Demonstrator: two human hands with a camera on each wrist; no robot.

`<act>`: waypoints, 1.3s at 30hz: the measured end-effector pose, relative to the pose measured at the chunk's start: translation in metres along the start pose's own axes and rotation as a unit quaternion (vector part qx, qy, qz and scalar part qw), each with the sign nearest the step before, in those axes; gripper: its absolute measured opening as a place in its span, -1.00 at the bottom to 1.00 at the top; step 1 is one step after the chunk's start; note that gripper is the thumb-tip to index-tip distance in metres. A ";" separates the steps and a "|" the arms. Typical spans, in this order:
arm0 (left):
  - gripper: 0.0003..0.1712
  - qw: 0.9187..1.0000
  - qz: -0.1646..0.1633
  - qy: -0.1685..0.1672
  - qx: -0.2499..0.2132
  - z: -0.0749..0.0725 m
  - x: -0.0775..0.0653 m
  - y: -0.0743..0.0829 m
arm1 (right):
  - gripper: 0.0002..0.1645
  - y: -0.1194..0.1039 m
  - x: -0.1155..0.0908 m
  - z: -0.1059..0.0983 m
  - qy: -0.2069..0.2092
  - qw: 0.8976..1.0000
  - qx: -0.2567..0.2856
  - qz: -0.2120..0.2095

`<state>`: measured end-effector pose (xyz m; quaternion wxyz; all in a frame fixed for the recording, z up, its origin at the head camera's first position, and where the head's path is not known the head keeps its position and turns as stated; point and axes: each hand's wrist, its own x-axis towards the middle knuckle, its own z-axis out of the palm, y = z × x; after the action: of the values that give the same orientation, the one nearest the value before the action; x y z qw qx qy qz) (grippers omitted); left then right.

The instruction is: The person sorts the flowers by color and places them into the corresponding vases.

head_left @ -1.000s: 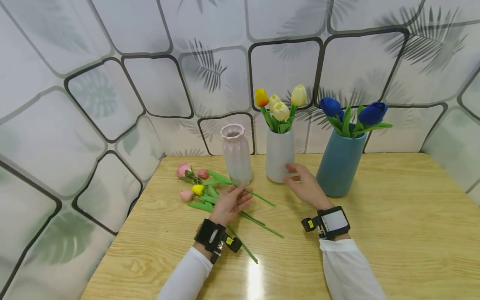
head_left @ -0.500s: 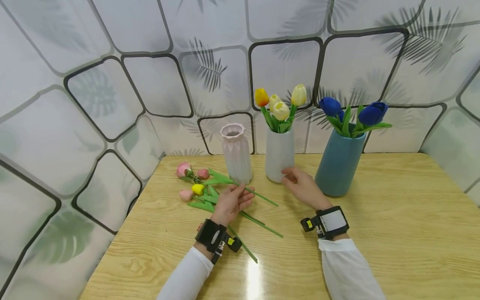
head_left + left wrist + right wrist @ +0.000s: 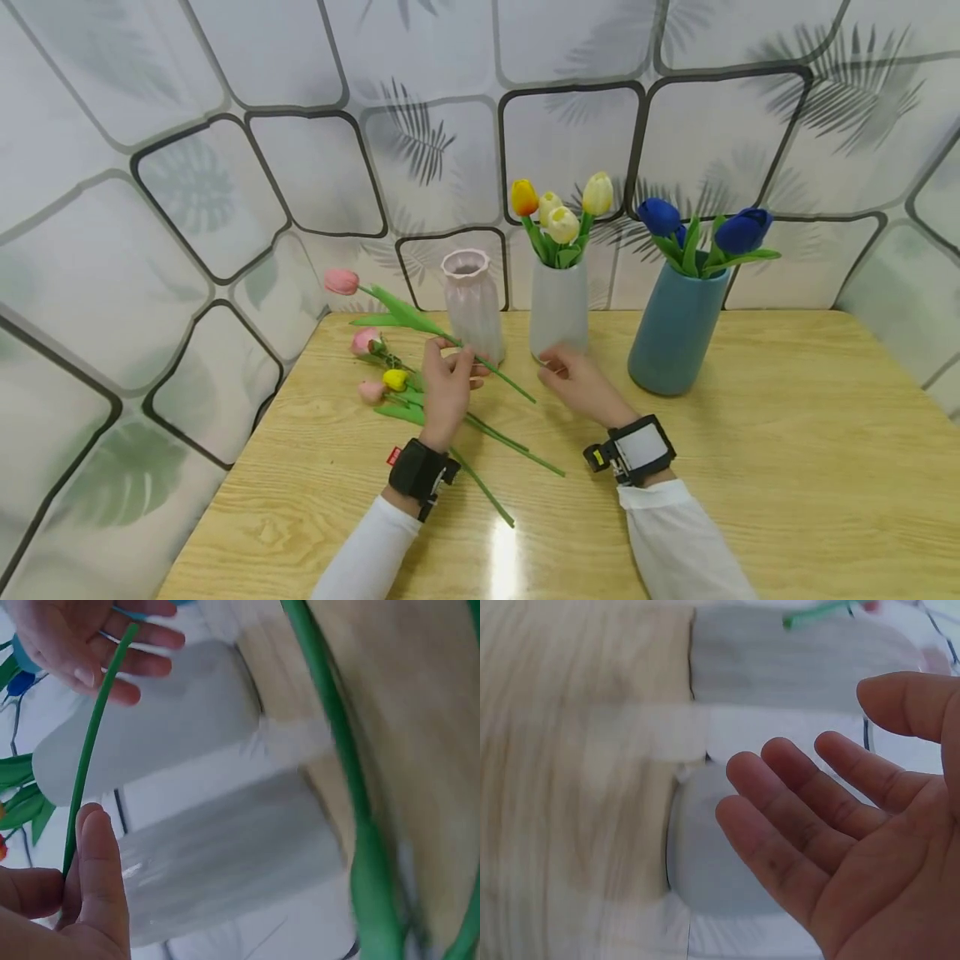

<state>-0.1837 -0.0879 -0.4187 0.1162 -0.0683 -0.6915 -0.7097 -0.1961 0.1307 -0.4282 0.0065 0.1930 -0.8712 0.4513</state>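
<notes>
A pink artificial tulip (image 3: 342, 282) is raised off the table, its green stem (image 3: 91, 739) pinched between thumb and fingers of my left hand (image 3: 447, 387). Its bloom points to the upper left and the bare stem end slants down to the right. Just behind that hand stands a pale pink fluted vase (image 3: 471, 300) with no flowers in its mouth. My right hand (image 3: 588, 390) hovers in front of the white vase (image 3: 558, 304); in the right wrist view its fingers are relaxed and slightly spread, holding nothing.
Beneath the left hand lie a pink rose (image 3: 366, 341), a yellow tulip (image 3: 395, 380) and another pink tulip (image 3: 371, 391), stems toward the front right. The white vase bears cream and orange-yellow tulips (image 3: 523, 197). A blue vase (image 3: 678, 333) with blue tulips (image 3: 742, 231) stands at the right.
My left hand has turned over and lifted the pink tulip from the pile, its bloom swinging up and left. My right hand has shifted slightly left and toward the front.
</notes>
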 end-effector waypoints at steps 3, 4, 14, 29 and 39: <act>-0.73 0.993 0.096 0.027 0.071 -0.004 0.002 0.006 | -0.55 -0.005 0.005 0.011 -0.024 1.000 -0.007 0.000; -0.73 0.987 0.125 0.037 0.095 -0.005 0.002 0.008 | -0.54 -0.008 0.007 0.014 -0.030 1.000 -0.008 -0.001; -0.83 0.915 0.332 0.139 0.185 -0.012 0.007 0.044 | -0.40 -0.026 0.024 0.030 -0.034 0.999 0.017 0.020; -0.83 0.840 0.455 0.152 0.254 -0.013 0.040 0.092 | 0.09 -0.045 0.077 0.035 0.037 0.999 0.002 0.031; -0.85 0.790 0.488 0.168 0.331 -0.009 0.055 0.097 | 0.14 -0.052 0.090 0.043 0.065 0.997 -0.005 0.030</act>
<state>-0.2114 -0.1026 -0.3111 0.5771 -0.2337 -0.7283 -0.2862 -0.2550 0.0401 -0.3964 0.0510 0.1371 -0.8764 0.4588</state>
